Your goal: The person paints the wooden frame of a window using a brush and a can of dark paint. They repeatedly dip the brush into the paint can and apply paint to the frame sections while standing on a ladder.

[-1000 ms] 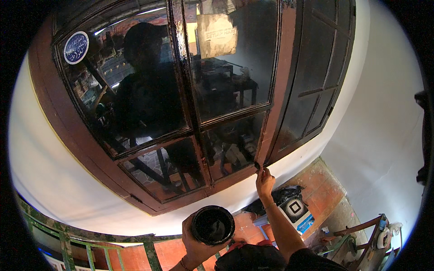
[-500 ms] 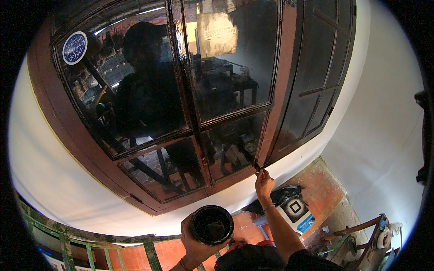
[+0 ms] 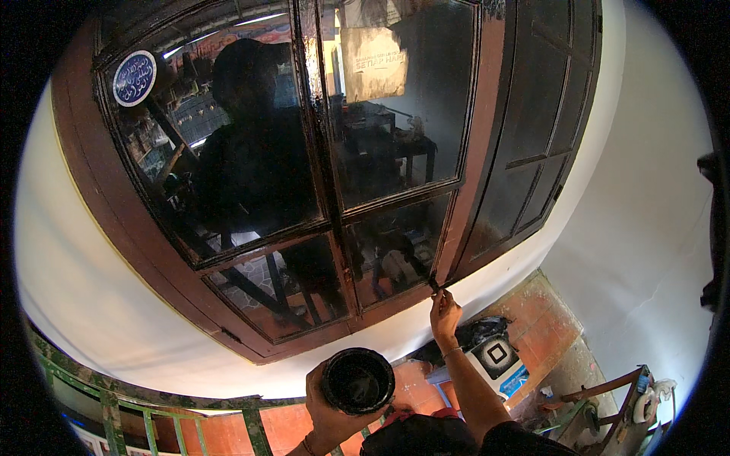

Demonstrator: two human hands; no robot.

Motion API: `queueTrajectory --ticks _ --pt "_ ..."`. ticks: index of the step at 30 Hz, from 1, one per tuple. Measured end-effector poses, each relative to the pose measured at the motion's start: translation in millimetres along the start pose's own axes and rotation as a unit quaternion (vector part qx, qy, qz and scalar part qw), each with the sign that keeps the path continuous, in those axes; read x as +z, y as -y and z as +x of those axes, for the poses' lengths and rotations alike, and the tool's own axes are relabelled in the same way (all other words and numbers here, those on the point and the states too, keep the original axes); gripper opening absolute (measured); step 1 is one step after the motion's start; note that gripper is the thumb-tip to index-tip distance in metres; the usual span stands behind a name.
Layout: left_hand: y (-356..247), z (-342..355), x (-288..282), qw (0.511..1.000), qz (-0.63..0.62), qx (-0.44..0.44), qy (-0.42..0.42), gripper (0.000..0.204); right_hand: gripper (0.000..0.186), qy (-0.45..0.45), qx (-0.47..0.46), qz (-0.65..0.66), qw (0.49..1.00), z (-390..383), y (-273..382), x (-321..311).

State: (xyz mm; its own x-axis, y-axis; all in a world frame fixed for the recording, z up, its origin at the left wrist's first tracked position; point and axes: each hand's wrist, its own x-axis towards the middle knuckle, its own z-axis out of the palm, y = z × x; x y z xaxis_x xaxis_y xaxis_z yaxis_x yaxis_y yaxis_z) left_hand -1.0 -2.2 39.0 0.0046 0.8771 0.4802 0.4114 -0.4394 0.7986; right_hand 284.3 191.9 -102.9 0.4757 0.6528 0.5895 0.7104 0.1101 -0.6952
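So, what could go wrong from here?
The open dark cup in the left hand could tip and spill any contents, perhaps onto the tiled floor. The small dark tool in the right hand is close to the glass pane and white wall; a slip might mark either.

Right fingers (image 3: 443,302) slightly lower than before

Left hand (image 3: 325,410) cupped, right hand (image 3: 445,313) outstretched
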Motion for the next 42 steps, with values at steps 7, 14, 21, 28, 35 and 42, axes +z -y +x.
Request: queueTrajectory --ticks 7,14,21,28,35,42 --pt "1 0 2 0.998 -0.055 -0.006 0.001 0.112 0.022 -0.066 -0.038 0.053 0.996 8 7 -5" --pt "-1 1 1 0.999 -0.043 -0.008 0.008 0.111 0.024 0.003 -0.009 0.027 1.000 2 10 -6" --pt "-7 3 -1 0.999 -0.034 -0.011 0.007 0.113 0.026 -0.059 -0.040 0.081 0.994 37 40 -19" --pt "-7 3 -1 1.000 -0.026 -0.006 0.009 0.114 0.021 -0.049 -0.048 0.050 0.996 17 38 -22" --pt "-3 0 -1 0.999 -0.032 -0.002 0.016 0.115 0.024 -0.005 -0.047 -0.001 0.999 15 21 -10" --pt "2 -1 -1 0.999 -0.045 -0.014 0.011 0.117 0.025 -0.063 -0.053 0.058 0.995 51 49 -23"
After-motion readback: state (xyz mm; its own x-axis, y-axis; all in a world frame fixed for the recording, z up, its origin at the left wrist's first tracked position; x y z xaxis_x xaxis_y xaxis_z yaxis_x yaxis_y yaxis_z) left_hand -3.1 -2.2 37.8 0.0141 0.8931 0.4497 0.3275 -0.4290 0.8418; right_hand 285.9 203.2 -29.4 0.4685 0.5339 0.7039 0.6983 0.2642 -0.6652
